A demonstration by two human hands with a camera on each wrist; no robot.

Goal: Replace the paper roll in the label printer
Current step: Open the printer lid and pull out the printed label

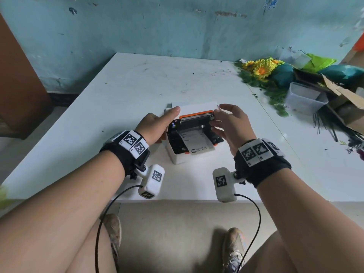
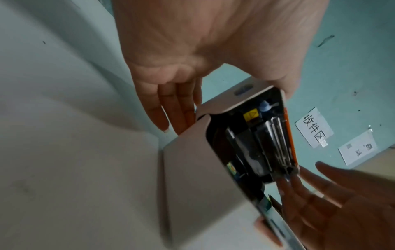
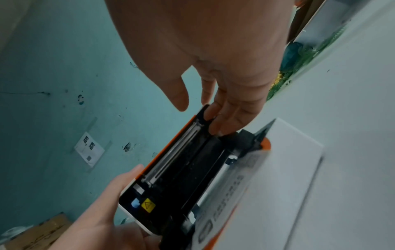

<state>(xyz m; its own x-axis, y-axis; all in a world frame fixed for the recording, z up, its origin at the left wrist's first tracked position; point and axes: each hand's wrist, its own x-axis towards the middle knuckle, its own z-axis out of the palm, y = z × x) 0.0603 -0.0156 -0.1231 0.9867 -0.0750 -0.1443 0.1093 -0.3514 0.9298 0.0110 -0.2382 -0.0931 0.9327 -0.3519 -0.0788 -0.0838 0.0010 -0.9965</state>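
A small white label printer (image 1: 177, 156) stands mid-table with its orange-edged lid (image 1: 196, 113) raised, showing the black inside (image 3: 171, 177). A strip of printed label paper (image 1: 197, 142) lies across the open bay and out over the front. My left hand (image 1: 155, 127) is at the printer's left end. Its thumb rests along the lid's back, and its straight fingers (image 2: 171, 110) lie beside the white casing (image 2: 188, 169). My right hand (image 1: 228, 123) is at the lid's right end. Its fingertips (image 3: 215, 125) touch the black inner corner, and the thumb stands free. No paper roll shows inside.
The white table's near edge (image 1: 177, 200) runs just behind my wrists. Artificial sunflowers (image 1: 260, 69), a clear plastic tub (image 1: 303, 99) and a cardboard box (image 1: 344, 107) crowd the right side. A teal wall with taped paper notices (image 2: 314, 126) stands behind.
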